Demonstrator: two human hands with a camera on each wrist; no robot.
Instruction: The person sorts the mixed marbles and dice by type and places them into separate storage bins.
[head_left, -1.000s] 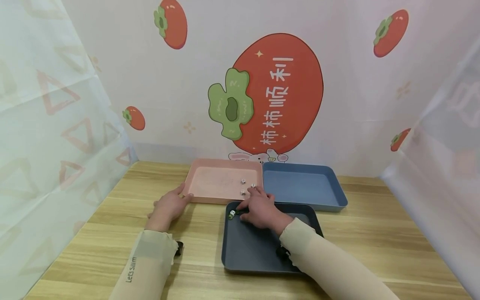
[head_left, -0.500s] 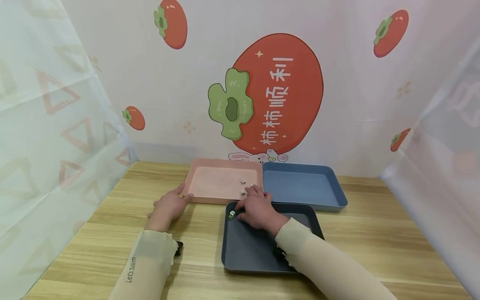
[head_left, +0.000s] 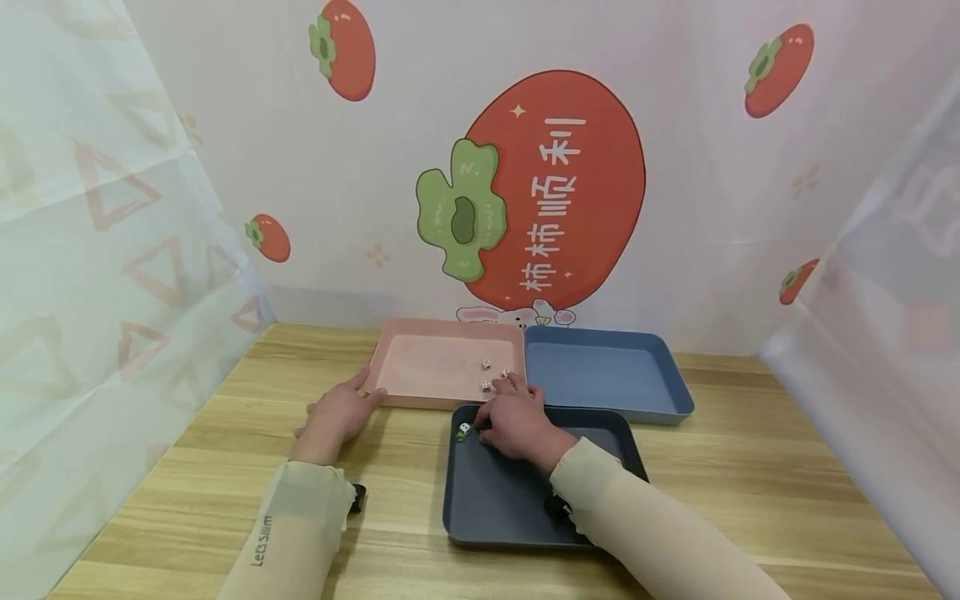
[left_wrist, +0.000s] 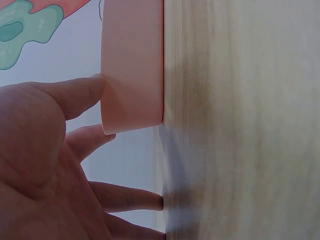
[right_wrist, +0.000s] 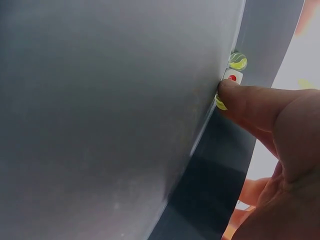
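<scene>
My left hand [head_left: 341, 415] rests its thumb on the front rim of the pink tray [head_left: 420, 398], with the index finger by its left corner. In the left wrist view the other fingers are spread and straight, their tips down on the table. My right hand [head_left: 519, 421] reaches over the dark tray [head_left: 495, 508] to its far left corner. Thumb and index finger pinch a yellow-green marble [right_wrist: 221, 104], mostly hidden by the thumb. Against the thumb sits a white die [right_wrist: 233, 76] with a red dot, and beyond it another marble [right_wrist: 238, 61].
White dice [head_left: 486, 386] lie in the right part of the pink tray, partly behind the right fingers. A blue tray [head_left: 607, 375] adjoins it on the right. All stand on a wooden table [head_left: 750, 467], with a printed cloth [head_left: 675, 250] behind.
My right hand has shifted slightly left and its fingers have drawn in closer at the dark tray's corner. The left hand stays on the pink tray.
</scene>
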